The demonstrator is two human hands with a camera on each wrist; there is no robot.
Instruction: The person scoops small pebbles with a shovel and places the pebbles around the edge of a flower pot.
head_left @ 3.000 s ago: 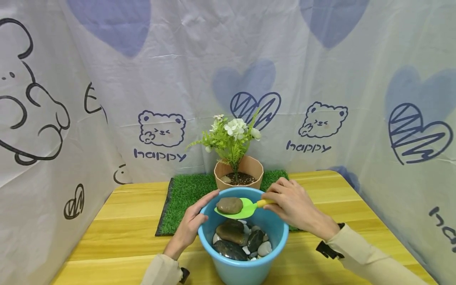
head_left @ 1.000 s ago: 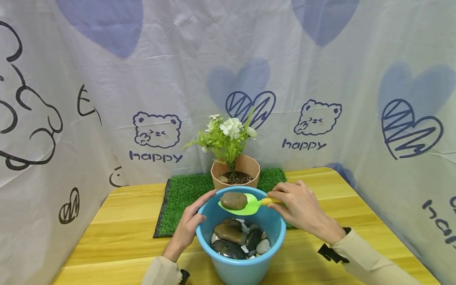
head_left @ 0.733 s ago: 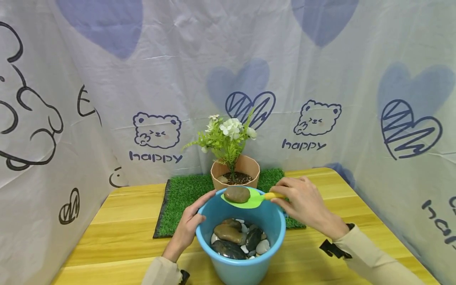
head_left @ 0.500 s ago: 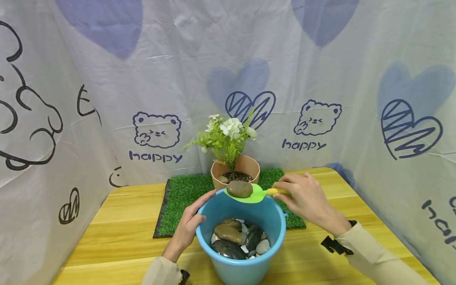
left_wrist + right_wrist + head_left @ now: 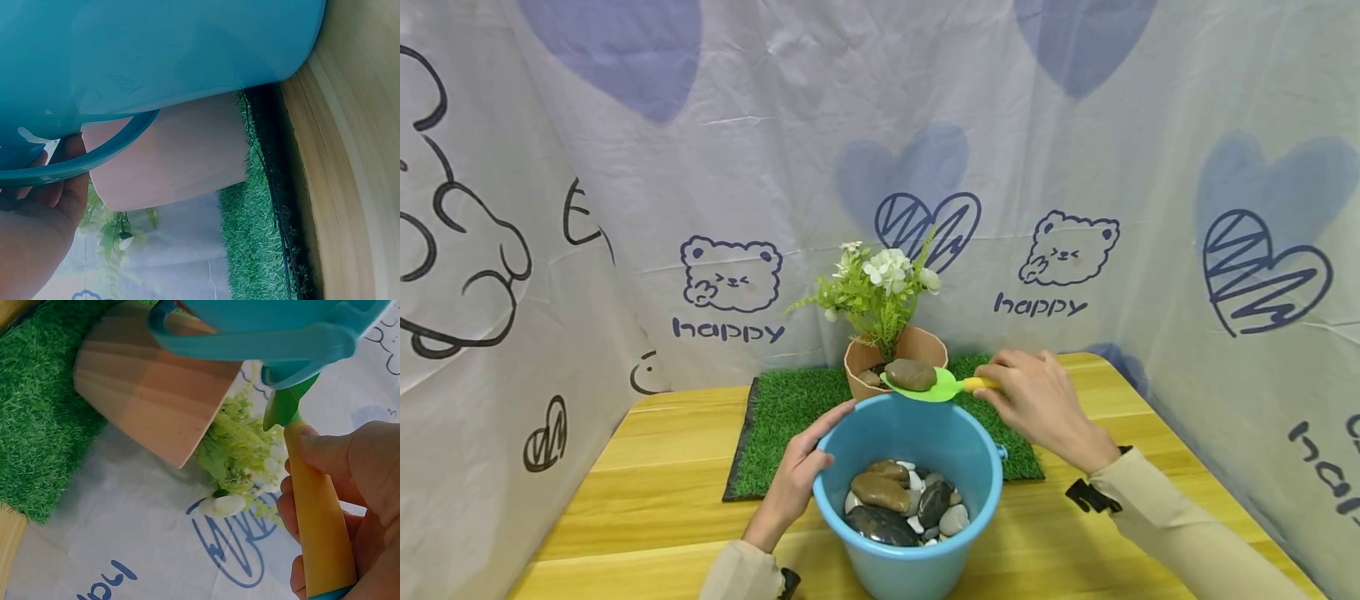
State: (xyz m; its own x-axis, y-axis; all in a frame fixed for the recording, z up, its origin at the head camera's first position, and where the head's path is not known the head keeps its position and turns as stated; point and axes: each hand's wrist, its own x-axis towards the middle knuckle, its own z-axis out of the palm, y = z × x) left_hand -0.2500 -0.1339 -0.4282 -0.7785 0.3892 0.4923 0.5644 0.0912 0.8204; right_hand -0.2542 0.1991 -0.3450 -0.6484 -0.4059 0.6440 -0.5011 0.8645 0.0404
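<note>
In the head view my right hand (image 5: 1037,400) grips the yellow handle (image 5: 982,384) of a small trowel with a green blade (image 5: 942,386). On that blade lies a smooth brown stone (image 5: 912,374), above the far rim of a blue bucket (image 5: 913,569) and in front of the flowerpot's opening. The right wrist view shows thumb and fingers wrapped round the trowel handle (image 5: 319,519). My left hand (image 5: 792,479) holds the bucket at its left rim, thumb over the edge. Dark, brown and pale stones (image 5: 883,492) lie inside the bucket.
Behind the bucket stands a peach flowerpot (image 5: 859,367) with soil and a white-flowered plant (image 5: 887,283). It rests on a green turf mat (image 5: 793,425) on the wooden table (image 5: 647,467). Printed curtains (image 5: 820,167) surround the back and sides. The bucket's curved handle (image 5: 119,147) hangs outside.
My right hand has lifted the trowel with its stone from over the bucket's opening, away from me, past the far rim towards the flowerpot. The left hand has stayed on the rim.
</note>
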